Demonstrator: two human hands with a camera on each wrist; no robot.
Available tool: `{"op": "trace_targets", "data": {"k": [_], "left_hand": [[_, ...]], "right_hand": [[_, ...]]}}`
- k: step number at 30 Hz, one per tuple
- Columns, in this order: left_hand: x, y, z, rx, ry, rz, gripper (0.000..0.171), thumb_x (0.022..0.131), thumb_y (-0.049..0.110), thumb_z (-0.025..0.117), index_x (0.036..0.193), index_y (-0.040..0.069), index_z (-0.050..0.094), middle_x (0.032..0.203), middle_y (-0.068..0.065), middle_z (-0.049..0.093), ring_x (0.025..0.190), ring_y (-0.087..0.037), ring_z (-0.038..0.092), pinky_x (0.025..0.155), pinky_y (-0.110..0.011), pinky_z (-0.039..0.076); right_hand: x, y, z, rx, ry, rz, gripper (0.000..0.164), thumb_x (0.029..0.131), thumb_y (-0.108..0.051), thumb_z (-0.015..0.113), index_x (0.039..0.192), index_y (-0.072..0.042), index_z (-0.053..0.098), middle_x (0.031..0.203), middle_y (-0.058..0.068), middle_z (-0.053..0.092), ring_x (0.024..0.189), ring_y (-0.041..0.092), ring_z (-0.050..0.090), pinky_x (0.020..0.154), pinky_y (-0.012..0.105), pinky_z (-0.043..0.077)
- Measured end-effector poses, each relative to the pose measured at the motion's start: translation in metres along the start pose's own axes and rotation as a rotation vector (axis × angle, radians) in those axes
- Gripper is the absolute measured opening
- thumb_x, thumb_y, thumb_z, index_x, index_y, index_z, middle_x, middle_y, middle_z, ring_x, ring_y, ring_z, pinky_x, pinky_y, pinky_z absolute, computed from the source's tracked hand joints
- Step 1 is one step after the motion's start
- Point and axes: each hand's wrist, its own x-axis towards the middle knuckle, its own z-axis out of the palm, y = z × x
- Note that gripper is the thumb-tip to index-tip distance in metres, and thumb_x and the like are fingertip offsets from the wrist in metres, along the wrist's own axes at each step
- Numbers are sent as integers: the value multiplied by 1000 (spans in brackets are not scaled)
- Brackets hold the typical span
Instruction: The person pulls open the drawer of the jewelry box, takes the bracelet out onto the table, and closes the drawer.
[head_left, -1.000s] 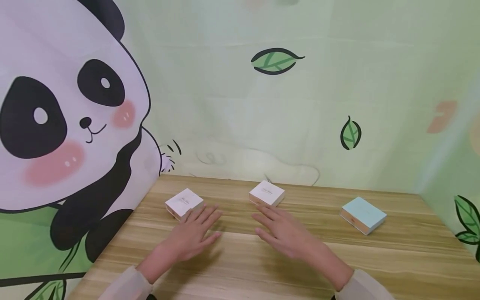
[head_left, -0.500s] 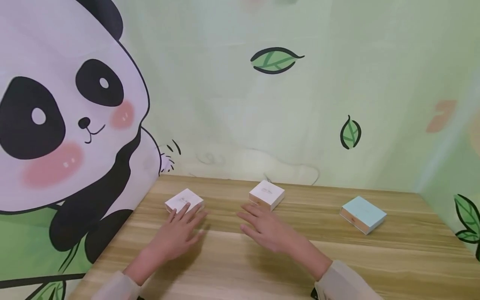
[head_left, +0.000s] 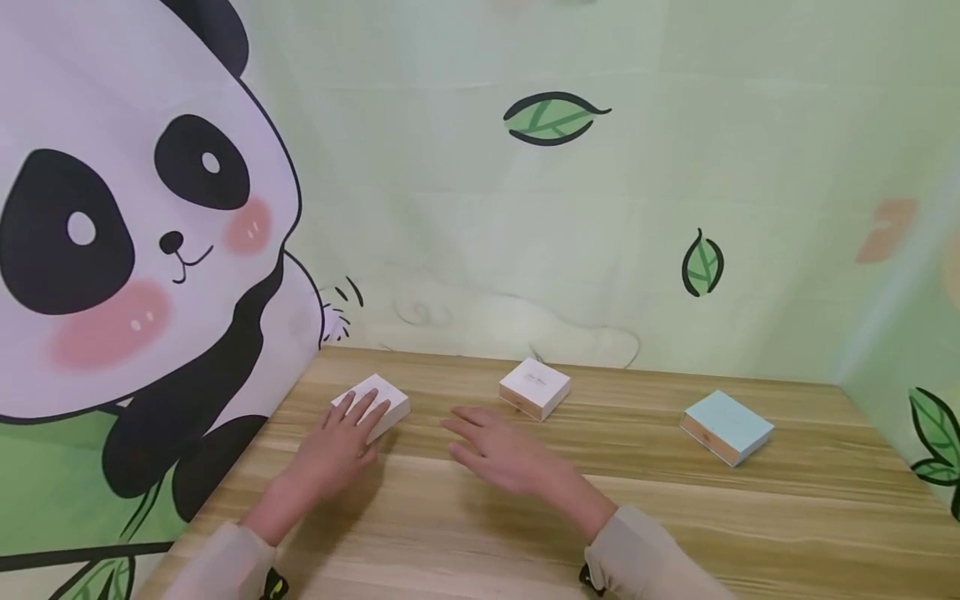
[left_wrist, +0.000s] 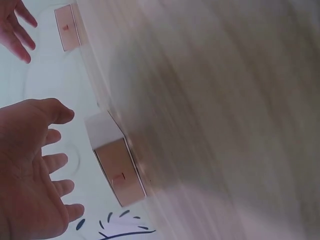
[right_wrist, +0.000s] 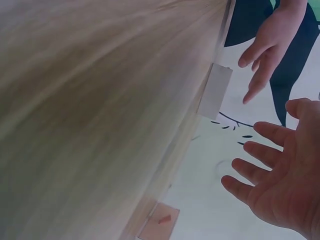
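Note:
My left hand [head_left: 330, 450] hovers over the left white box [head_left: 390, 402], its spread fingers overlapping the lid in the head view. A gap shows between those fingers and the box [left_wrist: 120, 170] in the left wrist view. This box has a tan side with a small tab. Held above the table with its fingers extended, my right hand [head_left: 513, 457] is between the left box and the middle white box [head_left: 535, 385], nearer the middle one. Neither hand holds anything. In the right wrist view, the right hand [right_wrist: 285, 170] has its palm turned toward the boards.
A light blue box [head_left: 726, 427] with a tan side sits on the right of the wooden table [head_left: 825, 500]. Behind the table hangs a pale green cloth backdrop [head_left: 420, 167] printed with a panda [head_left: 247, 150] and leaves.
Both hands have moved left. The left hand has come over the left white box; the right hand has shifted away from the front of the middle box. The boxes have stayed put.

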Motion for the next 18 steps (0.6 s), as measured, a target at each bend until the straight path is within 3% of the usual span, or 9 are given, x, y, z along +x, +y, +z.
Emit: {"op": "trace_targets", "data": {"k": [11, 18], "left_hand": [[12, -11, 6, -12, -22, -27, 54, 99, 22, 63, 148, 4, 49, 154, -23, 44, 139, -52, 39, 110, -68, 34], [27, -22, 10, -56, -42, 29, 53, 98, 17, 64, 144, -5, 50, 148, -30, 46, 136, -53, 42, 112, -63, 35]], "right_hand": [[21, 2, 14, 11, -8, 48, 53, 110, -41, 36, 153, -12, 47, 161, 11, 39, 148, 29, 37, 120, 44, 32], [39, -3, 16, -13, -28, 32, 57, 105, -39, 52, 153, -9, 46, 161, 11, 39, 147, 28, 38, 120, 41, 33]]}}
